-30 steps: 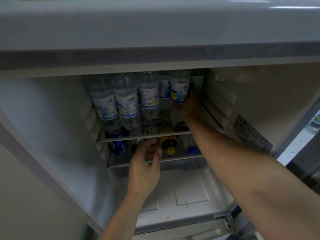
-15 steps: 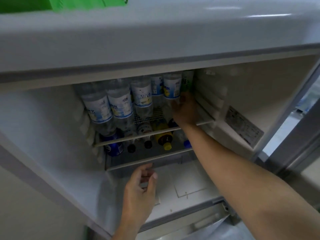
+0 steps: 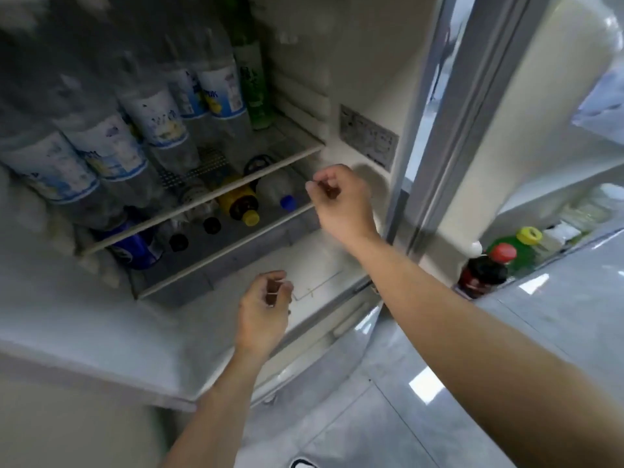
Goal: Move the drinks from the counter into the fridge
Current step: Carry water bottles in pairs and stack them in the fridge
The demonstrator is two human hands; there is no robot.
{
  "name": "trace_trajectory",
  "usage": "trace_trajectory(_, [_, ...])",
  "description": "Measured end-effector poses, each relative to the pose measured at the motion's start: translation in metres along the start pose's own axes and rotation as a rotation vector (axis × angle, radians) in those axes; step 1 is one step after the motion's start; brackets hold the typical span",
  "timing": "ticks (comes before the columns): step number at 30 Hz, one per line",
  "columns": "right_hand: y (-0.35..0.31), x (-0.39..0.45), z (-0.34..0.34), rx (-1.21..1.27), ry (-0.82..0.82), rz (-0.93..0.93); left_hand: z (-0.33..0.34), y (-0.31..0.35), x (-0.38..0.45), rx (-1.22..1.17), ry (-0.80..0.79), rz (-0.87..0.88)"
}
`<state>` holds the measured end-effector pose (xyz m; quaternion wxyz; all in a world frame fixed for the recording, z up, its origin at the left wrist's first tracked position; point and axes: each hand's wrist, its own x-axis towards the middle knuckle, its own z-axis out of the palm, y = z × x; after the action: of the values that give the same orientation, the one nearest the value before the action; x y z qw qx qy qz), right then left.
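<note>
While the bottles (image 3: 216, 92) stand on the shelf (image 3: 270, 163), the right hand (image 3: 341, 201) has withdrawn from them and the left hand (image 3: 265, 309) dropped lower, fingers loosely curled, empty.

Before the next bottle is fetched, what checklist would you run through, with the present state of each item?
1. Left hand holds nothing: ok, fingers loosely curled.
2. Right hand holds nothing: ok, clear of the shelf.
3. Green bottle upright on the upper shelf: ok.
4. Fridge door open: ok.
5. Free room on the upper shelf: ok, a gap right of the green bottle.
6. Drinks left on the counter: cannot tell, counter out of view.
</note>
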<state>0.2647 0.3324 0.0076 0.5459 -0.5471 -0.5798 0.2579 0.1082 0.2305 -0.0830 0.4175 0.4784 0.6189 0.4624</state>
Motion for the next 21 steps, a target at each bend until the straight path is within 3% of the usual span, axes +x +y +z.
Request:
trace_trajectory(4, [0.019, -0.057, -0.051, 0.057, -0.095, 0.172, 0.032, -0.009, -0.026, 0.071, -0.149, -0.081])
trace_trajectory(8, [0.051, -0.131, -0.115, 0.035, -0.048, 0.324, 0.068, -0.029, -0.062, 0.167, -0.31, -0.151])
trace_trajectory(13, [0.105, -0.234, -0.214, -0.091, 0.094, 0.573, 0.111, -0.075, -0.12, 0.213, -0.489, -0.299])
trace_trajectory(21, [0.173, -0.435, -0.341, -0.031, 0.444, 1.108, 0.123, -0.153, -0.208, 0.511, -0.701, -0.488])
